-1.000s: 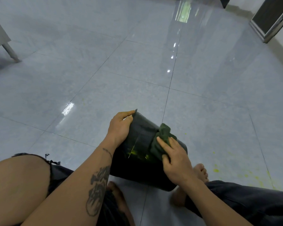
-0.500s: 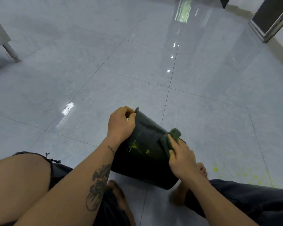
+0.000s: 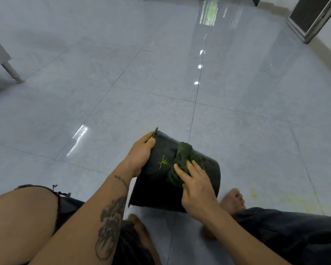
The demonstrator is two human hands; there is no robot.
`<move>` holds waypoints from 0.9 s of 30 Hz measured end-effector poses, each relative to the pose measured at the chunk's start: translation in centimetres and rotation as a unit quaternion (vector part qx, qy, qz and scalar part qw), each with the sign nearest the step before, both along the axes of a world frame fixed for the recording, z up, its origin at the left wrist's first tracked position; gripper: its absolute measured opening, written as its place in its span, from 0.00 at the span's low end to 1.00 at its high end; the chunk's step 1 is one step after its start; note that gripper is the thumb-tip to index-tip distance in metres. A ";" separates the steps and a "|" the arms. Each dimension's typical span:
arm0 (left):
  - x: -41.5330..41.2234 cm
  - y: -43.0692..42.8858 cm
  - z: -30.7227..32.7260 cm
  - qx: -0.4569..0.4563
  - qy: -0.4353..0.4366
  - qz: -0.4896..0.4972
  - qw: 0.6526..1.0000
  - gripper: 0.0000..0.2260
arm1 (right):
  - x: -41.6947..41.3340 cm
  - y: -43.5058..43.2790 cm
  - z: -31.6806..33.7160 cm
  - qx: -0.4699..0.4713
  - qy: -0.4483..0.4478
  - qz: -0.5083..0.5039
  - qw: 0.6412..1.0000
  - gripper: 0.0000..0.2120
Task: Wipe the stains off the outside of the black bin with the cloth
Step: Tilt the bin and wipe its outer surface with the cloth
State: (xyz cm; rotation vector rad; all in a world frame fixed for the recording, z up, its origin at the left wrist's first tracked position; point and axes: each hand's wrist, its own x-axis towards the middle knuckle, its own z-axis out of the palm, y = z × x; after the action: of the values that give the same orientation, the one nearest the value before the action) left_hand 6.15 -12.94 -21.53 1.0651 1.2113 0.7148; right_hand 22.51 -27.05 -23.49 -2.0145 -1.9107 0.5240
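Observation:
The black bin [image 3: 157,190] lies tilted on its side on the floor between my legs. Yellow-green stains [image 3: 163,162] streak its upper side. My left hand [image 3: 140,154] grips the bin's rim at the far left. My right hand [image 3: 196,185] presses a dark green cloth [image 3: 182,155] flat against the bin's side, just right of the stains. Part of the cloth is bunched beyond my fingers.
Glossy grey floor tiles [image 3: 180,73] stretch ahead. Yellow spatter [image 3: 254,196] marks the floor at the right, near my bare foot [image 3: 232,200]. A furniture leg [image 3: 11,72] stands at the far left and a framed panel [image 3: 311,18] leans at the top right.
My right hand slid the cloth from the bin's right edge back toward the middle, over part of the stained patch. The bin turned slightly in my left hand.

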 end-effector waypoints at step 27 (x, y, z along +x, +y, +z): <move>0.2 -0.2 0.2 -0.066 -0.071 0.041 0.994 0.18 | -2.8 2.8 1.1 -0.010 -0.014 -0.007 1.000 0.31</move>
State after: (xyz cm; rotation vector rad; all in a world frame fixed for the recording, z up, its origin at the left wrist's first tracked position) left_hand 6.38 -13.18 -21.33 0.8451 1.1676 0.7517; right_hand 19.70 -24.30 -22.39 -2.0565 -1.9129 0.5174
